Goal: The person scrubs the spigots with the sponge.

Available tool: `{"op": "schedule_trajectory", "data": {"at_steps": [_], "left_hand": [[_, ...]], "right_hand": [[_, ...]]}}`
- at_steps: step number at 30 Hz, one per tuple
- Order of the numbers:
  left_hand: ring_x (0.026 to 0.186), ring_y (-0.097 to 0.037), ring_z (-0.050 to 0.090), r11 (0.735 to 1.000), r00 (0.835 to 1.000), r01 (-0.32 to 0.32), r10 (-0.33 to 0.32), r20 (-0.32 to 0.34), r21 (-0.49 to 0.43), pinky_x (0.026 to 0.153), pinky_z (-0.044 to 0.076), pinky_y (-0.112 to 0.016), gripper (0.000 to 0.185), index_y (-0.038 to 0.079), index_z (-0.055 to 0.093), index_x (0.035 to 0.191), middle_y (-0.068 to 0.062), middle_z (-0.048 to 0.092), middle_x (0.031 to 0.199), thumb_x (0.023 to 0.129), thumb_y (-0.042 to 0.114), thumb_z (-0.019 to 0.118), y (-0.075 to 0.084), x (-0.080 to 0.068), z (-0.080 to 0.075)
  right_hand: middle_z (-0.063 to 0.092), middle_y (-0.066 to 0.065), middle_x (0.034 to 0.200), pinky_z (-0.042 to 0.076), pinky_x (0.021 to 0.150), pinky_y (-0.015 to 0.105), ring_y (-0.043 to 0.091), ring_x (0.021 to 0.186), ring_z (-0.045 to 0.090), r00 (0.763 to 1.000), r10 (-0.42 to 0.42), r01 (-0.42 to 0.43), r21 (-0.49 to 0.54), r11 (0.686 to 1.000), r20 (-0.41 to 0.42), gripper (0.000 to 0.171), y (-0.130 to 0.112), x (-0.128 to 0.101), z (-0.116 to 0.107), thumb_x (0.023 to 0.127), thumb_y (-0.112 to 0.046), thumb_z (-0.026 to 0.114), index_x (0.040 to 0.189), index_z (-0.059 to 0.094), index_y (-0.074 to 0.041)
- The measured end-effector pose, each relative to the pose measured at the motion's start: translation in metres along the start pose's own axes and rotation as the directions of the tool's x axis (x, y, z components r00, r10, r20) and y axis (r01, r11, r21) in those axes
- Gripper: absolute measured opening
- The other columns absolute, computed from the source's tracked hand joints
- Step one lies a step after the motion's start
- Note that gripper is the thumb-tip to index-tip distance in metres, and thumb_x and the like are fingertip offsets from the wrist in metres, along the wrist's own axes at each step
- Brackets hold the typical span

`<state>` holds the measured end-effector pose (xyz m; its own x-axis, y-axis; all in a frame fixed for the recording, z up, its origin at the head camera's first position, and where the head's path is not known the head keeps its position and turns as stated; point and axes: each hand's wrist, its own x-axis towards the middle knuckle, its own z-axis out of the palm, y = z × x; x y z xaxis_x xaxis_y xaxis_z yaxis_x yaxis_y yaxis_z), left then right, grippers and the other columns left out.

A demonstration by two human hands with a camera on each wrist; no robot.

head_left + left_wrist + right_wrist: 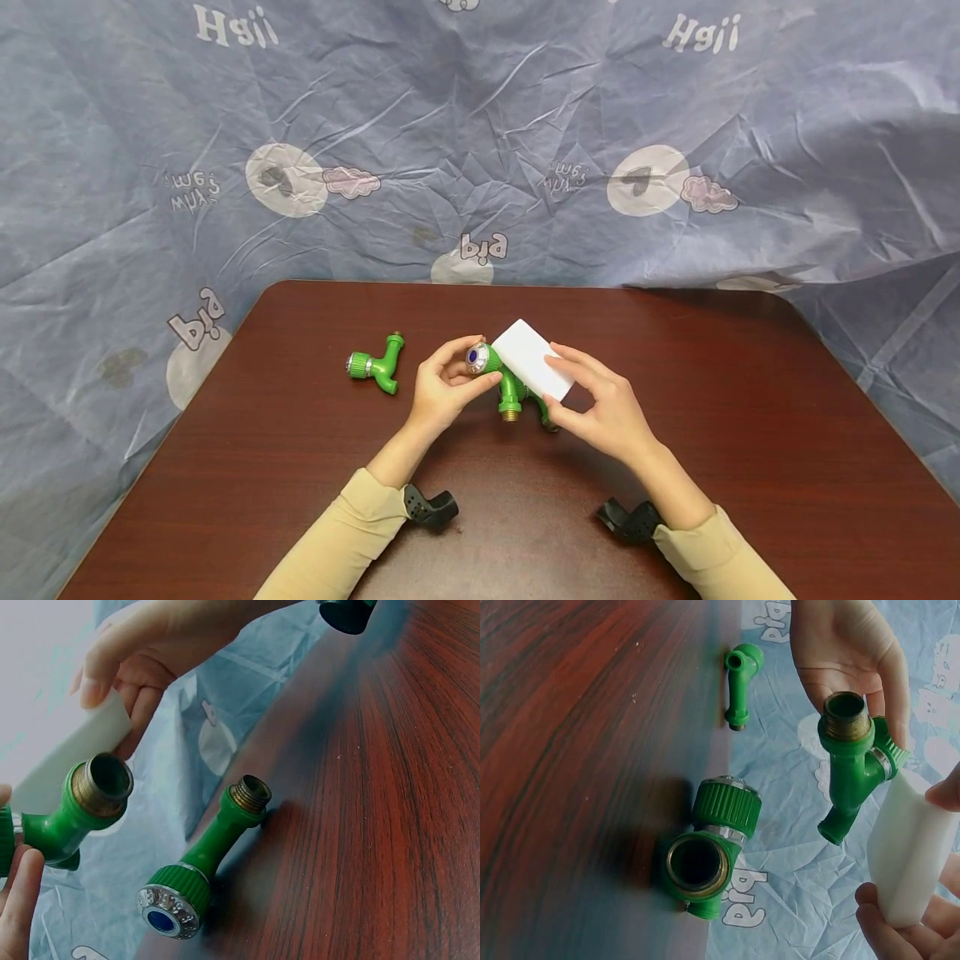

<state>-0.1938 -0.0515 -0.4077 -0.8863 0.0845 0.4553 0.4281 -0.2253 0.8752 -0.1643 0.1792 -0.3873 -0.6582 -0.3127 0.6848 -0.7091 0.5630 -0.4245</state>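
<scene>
Wrist mounts: two black camera brackets, one (430,506) at the left cuff and one (632,522) at the right cuff, sit nearest the viewer over the table.
Sleeves: both forearms wear pale yellow sleeves (352,533) reaching in from the near edge.
Right hand: right hand (603,408) grips a white sponge block (532,358), thumb on its top face and fingers curled under its near end.
Sponge block: tilted, its far end lies against the held faucet's body.
Left hand: left hand (442,387) pinches the knob end of a green plastic faucet (501,375), thumb and fingers curled round it.
Held faucet: raised just above the table between the two hands; blue-capped chrome knob faces up-left, brass threaded inlet (101,784) points toward the viewer, spout angles down.
Table: dark reddish-brown wood-grain top (750,433) with rounded far corners.
Second faucet: another green faucet (375,364) lies on its side on the table, well left of the left hand, untouched.
Backdrop: crumpled blue-grey printed sheet (480,133) hangs behind and around the table.
</scene>
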Motion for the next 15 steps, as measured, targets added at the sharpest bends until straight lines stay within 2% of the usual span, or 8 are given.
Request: {"op": "schedule_trajectory", "data": {"at_steps": [4, 7, 15], "left_hand": [[0.078, -0.010, 0.064, 1.000, 0.999, 0.006, -0.005, 0.048, -0.016, 0.070, 0.055, -0.024, 0.051, -0.011, 0.055, 0.120, -0.028, 0.057, 0.119, 0.072, -0.019, 0.067, 0.0009, 0.0002, -0.0011], [0.080, -0.012, 0.066, 1.000, 0.998, 0.010, -0.009, 0.061, -0.015, 0.071, 0.055, -0.025, 0.051, -0.012, 0.054, 0.121, -0.029, 0.057, 0.119, 0.072, -0.017, 0.067, 0.0017, -0.0003, -0.0015], [0.071, -0.009, 0.064, 0.999, 0.999, 0.033, -0.033, 0.031, 0.018, 0.066, 0.054, -0.021, 0.049, -0.009, 0.056, 0.119, -0.014, 0.059, 0.107, 0.073, -0.014, 0.072, 0.0003, -0.0008, 0.0005]], "right_hand": [[0.060, 0.008, 0.123, 0.042, 0.084, 0.012, 0.023, 0.103, 0.062, 1.000, 0.006, -0.006, -0.017, 1.000, -0.008, 0.045, 0.0026, 0.0002, -0.0007, 0.070, -0.013, 0.074, 0.114, 0.068, -0.008], [0.061, 0.008, 0.123, 0.042, 0.084, 0.012, 0.023, 0.103, 0.062, 1.000, 0.014, -0.015, -0.029, 0.999, -0.012, 0.045, 0.0028, 0.0007, -0.0015, 0.070, -0.013, 0.074, 0.114, 0.068, -0.008], [0.061, 0.008, 0.122, 0.042, 0.084, 0.013, 0.024, 0.103, 0.062, 1.000, 0.018, -0.019, -0.042, 0.999, -0.022, 0.046, 0.0025, 0.0017, -0.0034, 0.069, -0.014, 0.074, 0.114, 0.068, -0.008]]}}
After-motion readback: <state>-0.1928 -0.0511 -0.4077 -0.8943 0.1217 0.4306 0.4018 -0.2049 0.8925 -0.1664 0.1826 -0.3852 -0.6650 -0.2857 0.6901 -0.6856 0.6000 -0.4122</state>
